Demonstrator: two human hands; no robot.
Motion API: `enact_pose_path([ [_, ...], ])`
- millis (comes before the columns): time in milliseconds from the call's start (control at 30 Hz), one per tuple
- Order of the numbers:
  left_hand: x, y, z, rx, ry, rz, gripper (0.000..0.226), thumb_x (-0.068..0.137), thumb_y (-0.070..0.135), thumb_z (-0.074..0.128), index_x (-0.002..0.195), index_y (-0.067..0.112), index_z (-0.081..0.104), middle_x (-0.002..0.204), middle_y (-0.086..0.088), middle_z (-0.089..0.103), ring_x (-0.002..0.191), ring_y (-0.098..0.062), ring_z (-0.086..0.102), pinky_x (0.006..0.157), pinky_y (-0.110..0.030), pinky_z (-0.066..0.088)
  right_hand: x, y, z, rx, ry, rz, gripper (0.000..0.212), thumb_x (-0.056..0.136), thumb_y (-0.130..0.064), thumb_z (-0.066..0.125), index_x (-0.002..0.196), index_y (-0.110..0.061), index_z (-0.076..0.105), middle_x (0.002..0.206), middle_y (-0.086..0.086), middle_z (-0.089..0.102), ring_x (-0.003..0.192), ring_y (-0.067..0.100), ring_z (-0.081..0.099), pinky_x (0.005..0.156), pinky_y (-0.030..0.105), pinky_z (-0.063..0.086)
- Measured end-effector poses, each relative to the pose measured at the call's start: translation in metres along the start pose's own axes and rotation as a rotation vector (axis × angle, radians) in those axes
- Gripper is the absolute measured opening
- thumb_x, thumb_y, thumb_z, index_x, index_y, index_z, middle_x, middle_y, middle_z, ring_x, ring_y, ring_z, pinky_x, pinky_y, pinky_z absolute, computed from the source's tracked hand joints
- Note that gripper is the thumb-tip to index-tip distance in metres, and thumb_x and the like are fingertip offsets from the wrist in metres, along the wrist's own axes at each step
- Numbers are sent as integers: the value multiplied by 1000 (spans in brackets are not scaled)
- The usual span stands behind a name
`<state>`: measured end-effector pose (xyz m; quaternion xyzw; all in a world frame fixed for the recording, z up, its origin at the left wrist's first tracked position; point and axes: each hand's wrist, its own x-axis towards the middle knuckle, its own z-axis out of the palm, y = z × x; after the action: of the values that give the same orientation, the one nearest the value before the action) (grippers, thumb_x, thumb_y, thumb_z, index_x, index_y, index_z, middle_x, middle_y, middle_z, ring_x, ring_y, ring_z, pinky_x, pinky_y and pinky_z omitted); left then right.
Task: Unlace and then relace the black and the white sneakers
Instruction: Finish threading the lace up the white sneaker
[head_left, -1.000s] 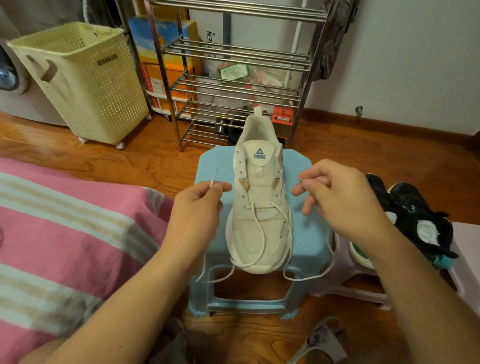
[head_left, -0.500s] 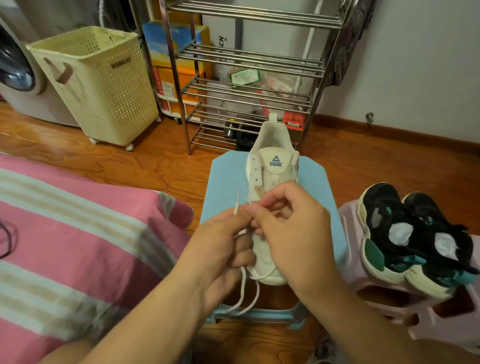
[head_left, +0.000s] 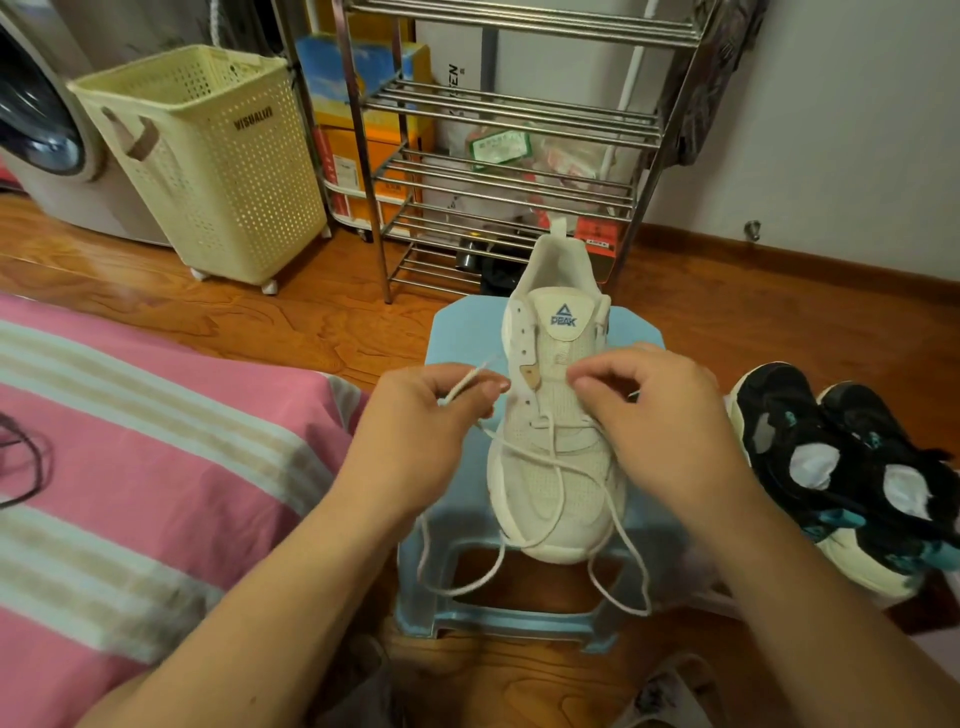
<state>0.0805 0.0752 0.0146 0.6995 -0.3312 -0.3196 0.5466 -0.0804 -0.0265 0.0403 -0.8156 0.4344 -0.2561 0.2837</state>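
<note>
A white sneaker (head_left: 556, 467) stands on a light blue stool (head_left: 457, 332), toe toward me, its white lace (head_left: 524, 457) threaded only through the lower eyelets, with loose ends hanging over the stool's front. My left hand (head_left: 415, 441) pinches one lace end just left of the shoe. My right hand (head_left: 660, 421) hovers over the shoe's right side with curled fingers pinching the other lace end, which is mostly hidden. A pair of black sneakers (head_left: 841, 467) with teal and white patches lies to the right.
A pink striped bedspread (head_left: 130, 467) fills the left, with a black cord (head_left: 26, 457) on it. Behind the stool stands a metal shoe rack (head_left: 509, 156). A cream laundry basket (head_left: 208, 156) and a washing machine (head_left: 36, 130) are at back left. Wooden floor surrounds them.
My hands, apart a second ago, met over the shoe half a second ago and have separated again, each with a lace end. The camera has shifted slightly.
</note>
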Motion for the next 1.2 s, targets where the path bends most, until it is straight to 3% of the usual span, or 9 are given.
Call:
enact_pose_path([
  [67,0,-1,3,94,-34,23,16,96,15,68,98,25,80,68,21,69,52,5,57,49,-8,39,3,7,6,-100,-6,-82,17,93,-19,70,105,-28,78,91,-20,57,86,-4,53,75,1,37],
  [167,1,-2,9,229,3,88,15,86,18,79,96,29,78,79,12,73,75,-1,66,67,-7,44,6,11,18,-167,20,-189,23,90,-23,73,112,-30,76,92,-16,48,94,3,44,76,9,33],
  [267,6,-2,12,243,37,96,9,82,22,83,78,26,77,73,12,73,73,-7,66,69,-20,50,10,12,24,-166,11,-199,25,90,-28,73,114,-33,75,91,-16,42,96,4,39,75,10,31],
  [367,6,-3,16,270,58,83,14,87,25,78,73,25,75,71,11,72,73,-8,64,66,-21,47,13,14,28,-111,-15,-180,25,89,-29,75,113,-34,76,92,-15,42,97,7,42,77,12,34],
  [567,5,-7,23,296,113,22,20,91,29,73,72,23,70,67,7,69,62,-6,58,56,-22,42,16,15,30,-117,-35,-182,20,86,-27,78,105,-31,79,92,-16,42,98,10,44,79,16,36],
  [933,4,-11,31,148,120,-6,19,93,22,71,75,18,69,69,5,69,64,-4,59,61,-23,46,16,14,33,-57,-33,-152,18,86,-24,77,102,-32,79,92,-18,42,100,9,45,80,12,34],
  [1033,3,-15,34,-6,95,7,16,93,18,72,77,16,71,72,2,72,68,-6,64,65,-22,52,16,15,31,-79,-61,-150,19,87,-26,76,106,-31,78,93,-16,42,101,10,45,80,13,35],
  [1133,5,-19,28,-88,31,57,12,89,16,76,78,18,74,77,1,75,78,-15,69,78,-30,56,17,14,29,-105,-94,-160,18,88,-28,75,106,-30,79,93,-15,43,100,10,45,78,13,34],
  [1200,7,-20,23,16,33,156,9,88,19,77,80,22,74,79,6,74,82,-12,68,77,-25,53,17,14,29,-92,-94,-162,15,88,-29,75,102,-30,80,93,-15,44,97,8,46,75,13,34],
])
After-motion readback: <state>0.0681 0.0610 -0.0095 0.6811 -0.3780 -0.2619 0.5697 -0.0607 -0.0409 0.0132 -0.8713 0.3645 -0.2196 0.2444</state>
